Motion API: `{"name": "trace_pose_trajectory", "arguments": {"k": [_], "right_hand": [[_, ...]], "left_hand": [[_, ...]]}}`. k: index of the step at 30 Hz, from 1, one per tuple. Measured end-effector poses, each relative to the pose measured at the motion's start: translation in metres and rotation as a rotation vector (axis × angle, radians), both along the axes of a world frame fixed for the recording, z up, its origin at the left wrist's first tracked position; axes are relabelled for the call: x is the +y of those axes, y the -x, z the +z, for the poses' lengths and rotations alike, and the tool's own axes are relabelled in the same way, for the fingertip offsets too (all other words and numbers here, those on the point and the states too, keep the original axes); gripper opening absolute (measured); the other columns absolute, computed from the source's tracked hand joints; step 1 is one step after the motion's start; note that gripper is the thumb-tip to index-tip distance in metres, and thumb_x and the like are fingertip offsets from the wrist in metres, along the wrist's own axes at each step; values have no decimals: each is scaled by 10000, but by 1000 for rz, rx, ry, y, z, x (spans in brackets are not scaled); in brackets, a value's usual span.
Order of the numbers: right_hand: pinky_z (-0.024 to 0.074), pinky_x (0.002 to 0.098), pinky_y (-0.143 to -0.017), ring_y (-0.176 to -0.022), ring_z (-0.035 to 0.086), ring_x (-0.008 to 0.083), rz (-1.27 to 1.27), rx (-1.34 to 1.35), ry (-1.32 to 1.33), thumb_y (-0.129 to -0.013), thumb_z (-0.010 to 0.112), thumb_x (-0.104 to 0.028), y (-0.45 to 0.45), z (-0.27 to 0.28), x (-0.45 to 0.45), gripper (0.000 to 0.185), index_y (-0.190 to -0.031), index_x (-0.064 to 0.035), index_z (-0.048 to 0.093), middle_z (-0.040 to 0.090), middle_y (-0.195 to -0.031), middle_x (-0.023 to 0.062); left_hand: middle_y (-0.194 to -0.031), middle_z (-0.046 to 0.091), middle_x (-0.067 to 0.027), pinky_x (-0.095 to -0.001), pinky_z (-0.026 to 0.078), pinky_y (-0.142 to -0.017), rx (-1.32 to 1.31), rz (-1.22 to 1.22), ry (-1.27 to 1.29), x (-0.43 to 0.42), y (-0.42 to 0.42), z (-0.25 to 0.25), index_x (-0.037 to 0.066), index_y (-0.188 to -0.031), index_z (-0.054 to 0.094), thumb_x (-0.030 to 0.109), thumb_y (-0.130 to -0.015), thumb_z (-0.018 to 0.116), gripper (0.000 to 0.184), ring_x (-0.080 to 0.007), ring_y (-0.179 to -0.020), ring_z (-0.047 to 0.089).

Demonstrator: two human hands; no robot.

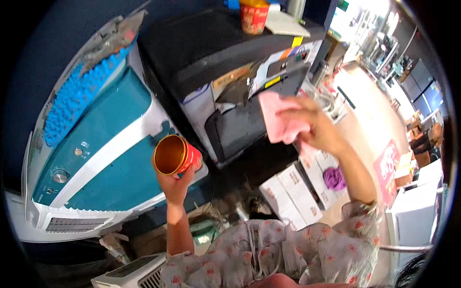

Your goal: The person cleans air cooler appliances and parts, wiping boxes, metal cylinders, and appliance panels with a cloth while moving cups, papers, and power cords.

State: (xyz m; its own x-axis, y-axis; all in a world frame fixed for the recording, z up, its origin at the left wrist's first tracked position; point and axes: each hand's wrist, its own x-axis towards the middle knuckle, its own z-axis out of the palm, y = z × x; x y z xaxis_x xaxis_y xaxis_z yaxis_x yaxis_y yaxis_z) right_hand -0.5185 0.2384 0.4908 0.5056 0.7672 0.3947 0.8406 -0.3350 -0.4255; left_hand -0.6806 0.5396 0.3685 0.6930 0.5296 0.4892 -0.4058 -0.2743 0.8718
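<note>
A red paper cup (pixel 193 158) with a gold inside is in my left hand (pixel 176 186), its mouth tilted toward me so that I see into it. My fingers wrap round its lower side. Raised to the right, my right hand (pixel 312 122) grips a folded pink cloth (pixel 274 117). The cloth is in front of the dark front panel of a black and white machine (pixel 235 129); whether it touches the panel I cannot tell. On top of that machine stands a second red cup (pixel 254 18) beside a pale flat pad (pixel 287 24).
To the left stands a teal and white machine (pixel 113 139) with a blue bristly mop head (pixel 79 98) on it. White boxes (pixel 292 196) sit on the floor below, with a purple cloth (pixel 334 178) on one. A green-tinted container (pixel 204 233) lies low down. Cardboard boxes (pixel 406 168) are at the right.
</note>
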Motion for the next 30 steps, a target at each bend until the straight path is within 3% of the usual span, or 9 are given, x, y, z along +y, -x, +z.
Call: {"name": "trace_pose_trajectory", "arguments": {"k": [2,6,10,14,18,25,29,30], "right_hand": [[363,380,-990,-1178,453,308,126,107,-27,-537,559,103,-18,-23,-22,561,-1050,-112,635,521,-1235,114],[312,346,-1030,-1220,407,306,126,396,-156,-543,398,83,-29,-61,-48,582,-1074,-35,603,571,-1170,112],[309,342,-1027,-1231,394,304,168,560,-339,-546,356,78,-34,-80,-58,592,-1084,-17,584,574,-1141,117],[346,330,-986,-1184,443,305,235,547,-345,-556,480,123,-30,-36,-51,524,-1050,0,603,508,-1215,158],[357,344,-978,-1176,452,316,349,426,-397,-508,537,109,-35,-13,-31,568,-1054,-28,617,481,-1251,154],[387,366,-946,-1131,459,354,302,14,-397,-584,620,50,-42,31,35,601,-1158,-123,579,474,-1250,152],[472,404,-803,-1013,508,330,145,-200,-422,-612,615,9,-45,53,115,428,-1021,-114,625,543,-1142,100],[481,402,-775,-992,509,326,120,-276,-396,-618,617,-7,-52,51,140,391,-994,-116,627,552,-1114,89]], "left_hand": [[-1169,511,-104,-326,415,-912,-58,28,-36,-20,-15,26,13,-1263,357,98,-655,791,751,-201,-1060,530],[-1215,479,-119,-340,399,-949,-69,171,-224,-37,-46,70,27,-1300,326,115,-634,809,828,-224,-1103,509],[-1212,490,-151,-363,400,-960,-160,232,-301,-43,-84,132,24,-1299,328,182,-657,788,806,-259,-1093,520],[-1158,534,-182,-354,437,-896,-34,410,-613,-12,-141,187,9,-1272,350,235,-636,794,808,-287,-1081,537],[-1118,566,-220,-367,448,-880,16,496,-629,18,-201,207,-1,-1262,343,228,-608,807,834,-312,-1037,571],[-1084,584,-192,-356,475,-838,129,434,-458,83,-248,188,-24,-1174,389,219,-575,830,783,-290,-985,591],[-1035,595,-163,-349,488,-805,195,463,-300,81,-261,198,-15,-1089,442,167,-551,839,693,-262,-913,608],[-1028,595,-156,-347,490,-799,184,367,-185,86,-266,198,-12,-1080,446,151,-552,836,677,-254,-907,608]]}}
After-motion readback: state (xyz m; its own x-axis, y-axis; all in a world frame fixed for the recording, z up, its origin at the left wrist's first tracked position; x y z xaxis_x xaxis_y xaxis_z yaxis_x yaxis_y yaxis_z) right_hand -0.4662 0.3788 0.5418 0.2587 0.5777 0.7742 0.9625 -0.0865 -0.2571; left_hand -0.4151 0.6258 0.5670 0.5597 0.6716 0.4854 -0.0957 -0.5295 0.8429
